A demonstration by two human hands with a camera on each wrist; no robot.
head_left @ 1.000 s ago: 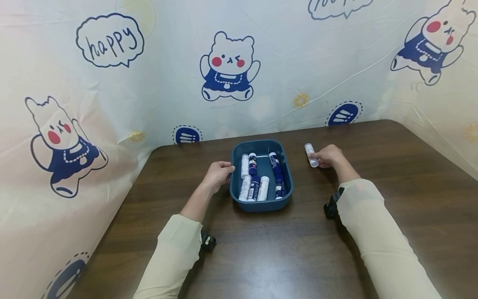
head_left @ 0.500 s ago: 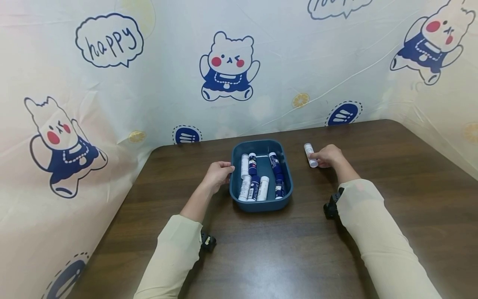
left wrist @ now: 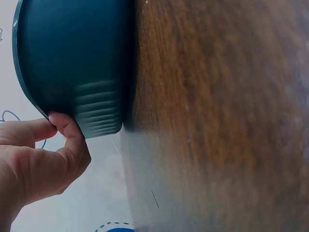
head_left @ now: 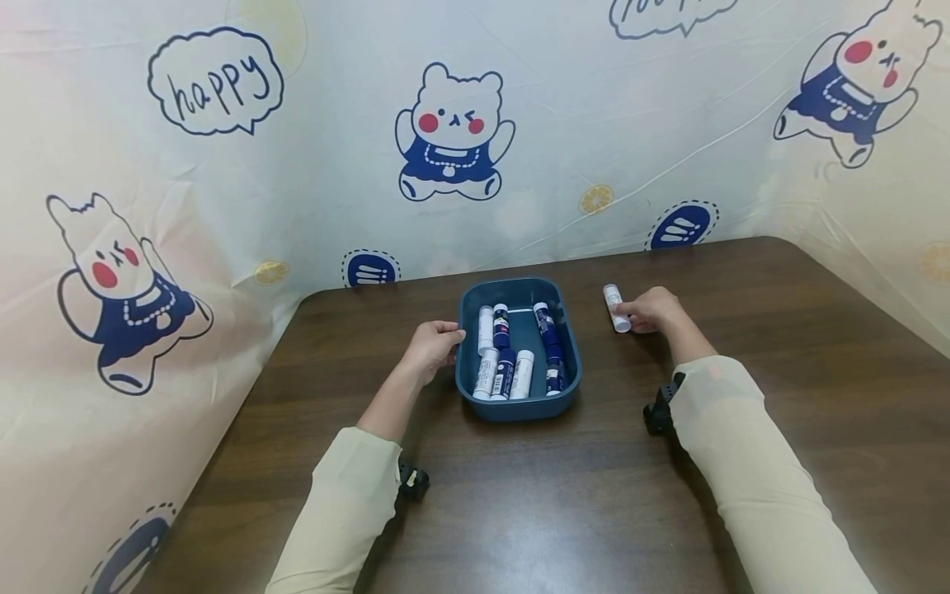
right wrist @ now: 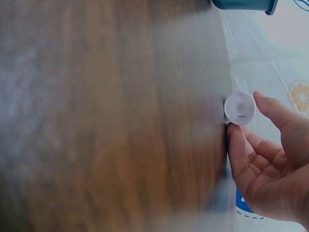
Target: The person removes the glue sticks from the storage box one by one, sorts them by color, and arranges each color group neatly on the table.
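Note:
A dark teal plastic box (head_left: 519, 411) stands on the table and holds several glue sticks (head_left: 523, 375), some white and some dark blue, lying in two rows. At its left side my left hand (head_left: 432, 351) pinches the rim between thumb and fingers; the left wrist view shows the fingertips at the rim by the corner of the box (left wrist: 72, 58). To the right of the box, a white glue stick (head_left: 613, 297) lies on its side on the table. My right hand (head_left: 653, 311) holds it near its close end. The right wrist view shows its round white end (right wrist: 240, 108) between thumb and fingers.
The brown wooden table (head_left: 505, 503) reaches back to a pale printed curtain (head_left: 549, 148) with cartoon bears. Small black cameras (head_left: 659, 410) are strapped to both wrists, below pale sleeves (head_left: 349, 503).

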